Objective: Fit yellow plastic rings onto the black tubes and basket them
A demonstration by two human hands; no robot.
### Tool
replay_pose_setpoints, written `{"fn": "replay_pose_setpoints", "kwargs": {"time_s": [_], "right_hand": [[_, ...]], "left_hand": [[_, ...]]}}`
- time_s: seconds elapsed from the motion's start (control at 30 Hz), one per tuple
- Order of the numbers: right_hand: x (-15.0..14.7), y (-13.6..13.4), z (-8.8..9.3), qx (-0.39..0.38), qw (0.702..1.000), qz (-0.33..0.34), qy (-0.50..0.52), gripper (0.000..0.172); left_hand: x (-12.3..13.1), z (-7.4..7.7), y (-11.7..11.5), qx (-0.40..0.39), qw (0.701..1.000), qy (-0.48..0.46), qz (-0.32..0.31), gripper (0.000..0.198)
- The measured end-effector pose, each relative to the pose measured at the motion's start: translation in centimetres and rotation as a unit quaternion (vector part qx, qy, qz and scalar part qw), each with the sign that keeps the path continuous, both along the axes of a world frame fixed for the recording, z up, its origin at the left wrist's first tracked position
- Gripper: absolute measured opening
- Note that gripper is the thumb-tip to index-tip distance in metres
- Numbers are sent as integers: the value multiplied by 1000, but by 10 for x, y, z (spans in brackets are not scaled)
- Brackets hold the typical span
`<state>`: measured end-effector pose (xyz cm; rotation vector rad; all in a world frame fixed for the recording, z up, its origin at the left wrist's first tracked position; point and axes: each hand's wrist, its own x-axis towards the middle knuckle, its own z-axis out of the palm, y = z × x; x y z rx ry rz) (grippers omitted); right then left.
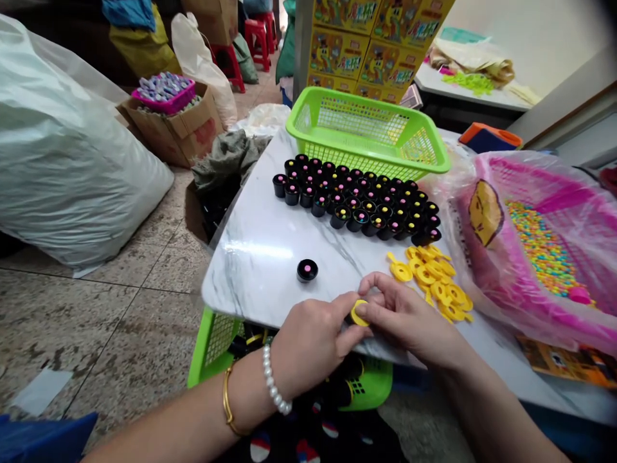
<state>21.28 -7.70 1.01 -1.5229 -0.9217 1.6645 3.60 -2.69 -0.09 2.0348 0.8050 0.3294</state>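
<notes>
My left hand [313, 341] is closed around a small black cup [348, 319], mostly hidden by the fingers. A round yellow lid [359, 314] lies over the cup's top, and my right hand [409, 315] pinches it with thumb and fingers. To the left of my hands, a single black cup [307, 271] with a pink dot in its middle stands upright on the marble-patterned table [260, 276]. Beside my right hand lies a heap of yellow lids [438, 280] with tabs. Farther back stand rows of black cups [357, 193] with pink or yellow dots.
Behind the cups sits a green basket [366, 141]. A plastic-lined pink basket [530, 193] with colourful small pellets [540, 251] is at the right. Below the table edge is another green basket [212, 347] holding black and yellow pieces. White sacks [72, 148] stand on the left floor.
</notes>
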Motion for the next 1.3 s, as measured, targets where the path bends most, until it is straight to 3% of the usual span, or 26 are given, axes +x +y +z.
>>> {"fn": "replay_pose_setpoints", "kwargs": {"time_s": [0.1, 0.27, 0.33, 0.43, 0.53, 0.6, 0.7, 0.8, 0.87, 0.97, 1.03, 1.07, 1.1, 1.13, 1.17, 1.2, 1.3], "right_hand": [[-10, 1, 4, 8, 998, 11, -66, 27], [-13, -13, 2, 46, 986, 12, -162, 30], [-12, -8, 5, 113, 948, -1, -296, 27], [-26, 12, 22, 269, 844, -44, -461, 21], [-53, 42, 39, 362, 797, 80, -476, 40], [-66, 65, 43, 344, 761, 226, -501, 32], [-72, 91, 38, 329, 746, 268, -513, 22], [-72, 94, 37, 337, 746, 265, -509, 17], [-62, 84, 46, 346, 751, 236, -510, 17], [-16, 56, 71, 371, 742, 98, -550, 30], [32, 35, 85, 431, 626, -92, -644, 23], [55, 25, 88, 419, 560, -152, -698, 22], [76, 15, 87, 380, 507, -183, -752, 22], [92, 5, 84, 345, 474, -186, -788, 26], [101, -5, 78, 314, 478, -160, -805, 32], [103, -15, 70, 321, 474, -183, -799, 33], [74, -39, 37, 317, 631, -159, -691, 26]], "left_hand": [[3, -2, 5, -25, 1000, -5, -9, 22], [-1, 3, 6, -29, 999, -23, -7, 39], [-3, 1, 2, -10, 999, -50, 6, 33], [-4, -10, -7, 46, 994, -75, 57, 20], [-3, -25, -8, 118, 985, -78, 103, 16], [-1, -33, -2, 166, 977, -87, 102, 20], [2, -36, 5, 169, 973, -117, 104, 17], [2, -31, 5, 161, 973, -129, 103, 16], [0, -23, 3, 157, 972, -126, 122, 15], [-4, -8, 5, 109, 984, -86, 114, 14], [-7, -1, 11, 52, 994, -54, 76, 17], [-9, 2, 15, 29, 997, -45, 60, 19], [-11, 3, 19, 15, 997, -44, 55, 19], [-12, 4, 22, 10, 997, -48, 59, 18], [-14, 4, 26, 12, 996, -57, 72, 23], [-14, 3, 28, 23, 994, -66, 89, 34], [-14, -5, 31, 107, 985, -89, 104, 54]]}}
